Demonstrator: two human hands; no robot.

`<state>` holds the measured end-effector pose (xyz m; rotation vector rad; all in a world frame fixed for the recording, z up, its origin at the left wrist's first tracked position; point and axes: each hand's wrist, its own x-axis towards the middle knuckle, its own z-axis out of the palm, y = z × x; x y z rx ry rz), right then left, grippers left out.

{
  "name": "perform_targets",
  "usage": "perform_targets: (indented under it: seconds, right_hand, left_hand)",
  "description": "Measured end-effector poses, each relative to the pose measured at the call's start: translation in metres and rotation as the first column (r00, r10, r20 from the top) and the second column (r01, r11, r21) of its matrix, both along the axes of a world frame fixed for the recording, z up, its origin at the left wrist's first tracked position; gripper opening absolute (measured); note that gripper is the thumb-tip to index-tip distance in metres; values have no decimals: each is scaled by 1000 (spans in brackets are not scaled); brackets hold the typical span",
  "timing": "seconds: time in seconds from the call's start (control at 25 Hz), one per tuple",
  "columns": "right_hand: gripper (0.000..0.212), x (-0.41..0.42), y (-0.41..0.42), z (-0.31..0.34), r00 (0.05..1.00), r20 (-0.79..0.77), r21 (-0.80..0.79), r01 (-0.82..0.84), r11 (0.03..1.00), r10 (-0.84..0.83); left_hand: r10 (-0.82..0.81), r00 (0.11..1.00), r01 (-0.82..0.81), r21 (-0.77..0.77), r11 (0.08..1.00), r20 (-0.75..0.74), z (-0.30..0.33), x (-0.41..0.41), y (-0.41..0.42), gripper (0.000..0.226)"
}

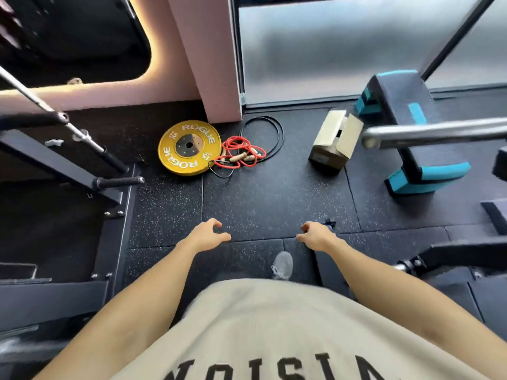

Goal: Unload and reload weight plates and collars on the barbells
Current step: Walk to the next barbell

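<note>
A yellow 15 kg Rogue weight plate (189,147) lies flat on the black rubber floor near the pink wall corner. A bare barbell (55,113) slants down from the upper left across a black rack. A second steel barbell sleeve end (433,134) juts in from the right edge, with no plate on it. My left hand (210,234) and my right hand (315,235) hang out in front of me over the floor, fingers loosely curled and apart, holding nothing. Both hands are well short of the plate and either bar.
A red skipping rope with wooden handles (240,153) and a black cable loop (263,138) lie beside the plate. An open cardboard box (333,141) and a black-and-teal bench (408,127) stand to the right. Black rack frames (68,171) flank both sides. My grey shoe (282,266) shows below.
</note>
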<state>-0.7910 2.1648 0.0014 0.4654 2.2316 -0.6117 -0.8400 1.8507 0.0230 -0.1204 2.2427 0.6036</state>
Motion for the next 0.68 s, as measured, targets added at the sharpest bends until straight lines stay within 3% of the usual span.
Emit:
perform_targets:
  seconds: [0.16,0.4,0.52,0.68]
  right_hand:
    - [50,-79,7,9,996,1,35,-87,996,87]
    - [46,-176,-5,-6,994,60,36,-90,995,88]
    - [44,-240,-17,-11,994,90,46,-63,997,59]
    - [43,-351,-34,5,998,-1,106,-55,993,55]
  left_hand:
    - [112,993,-111,30,993,-31,4,-55,7,59]
    - [96,995,-96,28,995,-12,-10,-148,0,57]
    - [125,992,-124,59,991,-8,-15,-226,-17,61]
    - [176,982,-167,113,979,-71,-4,-333,-49,66]
